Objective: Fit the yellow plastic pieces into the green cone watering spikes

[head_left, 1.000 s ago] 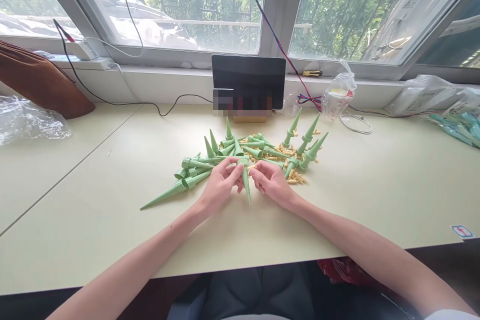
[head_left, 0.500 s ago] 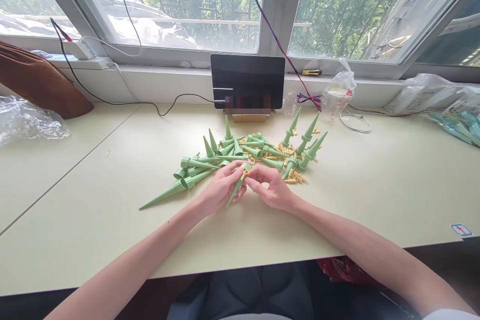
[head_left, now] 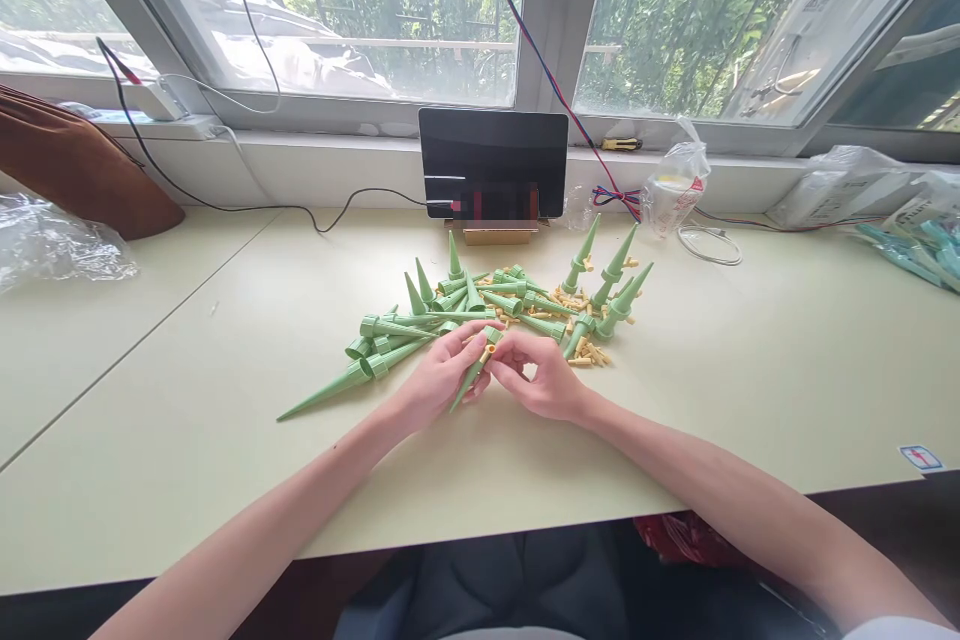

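My left hand [head_left: 442, 372] is closed around a green plastic plant watering spike [head_left: 471, 382], its point slanting down towards me. A small yellow valve [head_left: 490, 350] sticks out of the side of the spike, with its round open end facing me. The thumb and forefinger of my right hand [head_left: 541, 378] are pinched at this valve; the fingertips partly hide the contact. Just beyond my hands lies a pile of green spikes [head_left: 405, 325]. Loose yellow valves [head_left: 591, 354] are scattered among them and to the right. Several spikes with valves fitted [head_left: 613, 270] stand upright at the right.
Behind the pile a dark tablet [head_left: 495, 165] leans on a small cardboard stand [head_left: 496, 237]. A black cable [head_left: 300, 208] runs to it from the left. Plastic bags lie at both sides, one holding a cup [head_left: 671, 190]. The table's front edge is close to me.
My right fingertips have shifted slightly at the yellow valve. The spike stays in my left hand, and the pile looks the same.
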`<state>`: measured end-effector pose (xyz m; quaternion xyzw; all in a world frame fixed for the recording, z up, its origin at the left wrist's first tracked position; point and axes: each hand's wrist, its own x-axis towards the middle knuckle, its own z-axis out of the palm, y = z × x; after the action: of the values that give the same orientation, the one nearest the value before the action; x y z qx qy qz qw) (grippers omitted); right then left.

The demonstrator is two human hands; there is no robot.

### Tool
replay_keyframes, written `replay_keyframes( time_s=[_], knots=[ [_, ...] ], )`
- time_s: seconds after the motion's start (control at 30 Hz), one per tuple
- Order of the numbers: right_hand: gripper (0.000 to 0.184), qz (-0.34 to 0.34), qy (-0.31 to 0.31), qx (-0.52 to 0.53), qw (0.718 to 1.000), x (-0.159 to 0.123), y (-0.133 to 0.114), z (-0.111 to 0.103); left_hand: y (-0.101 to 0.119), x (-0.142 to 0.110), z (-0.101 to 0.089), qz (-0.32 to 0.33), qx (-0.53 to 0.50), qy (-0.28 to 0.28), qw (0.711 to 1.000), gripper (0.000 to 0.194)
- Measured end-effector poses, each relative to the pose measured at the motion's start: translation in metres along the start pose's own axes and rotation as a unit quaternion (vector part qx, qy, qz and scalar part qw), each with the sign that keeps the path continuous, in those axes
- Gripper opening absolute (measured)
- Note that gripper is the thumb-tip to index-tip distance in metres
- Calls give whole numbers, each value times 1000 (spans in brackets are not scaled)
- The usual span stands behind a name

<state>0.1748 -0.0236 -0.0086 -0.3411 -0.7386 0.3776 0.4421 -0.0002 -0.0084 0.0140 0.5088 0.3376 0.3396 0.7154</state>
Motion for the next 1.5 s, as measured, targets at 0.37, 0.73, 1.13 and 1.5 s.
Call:
replay_keyframes(
  time_s=[0.37,0.73,1.13,1.5],
  knots=[
    [10,-12,5,4,1000,1,1,0,-1,-1,1,4,27,4,1000,40],
    [15,-5,183,-121,976,4,7,-3,7,-2,-6,138,216,178,950,32],
    [14,-7,198,-190,962,7,13,-7,-11,2,-7,145,457,192,856,23],
    [13,2,161,-185,970,8,15,-6,-12,5,-8,157,433,197,866,18]
  ],
)
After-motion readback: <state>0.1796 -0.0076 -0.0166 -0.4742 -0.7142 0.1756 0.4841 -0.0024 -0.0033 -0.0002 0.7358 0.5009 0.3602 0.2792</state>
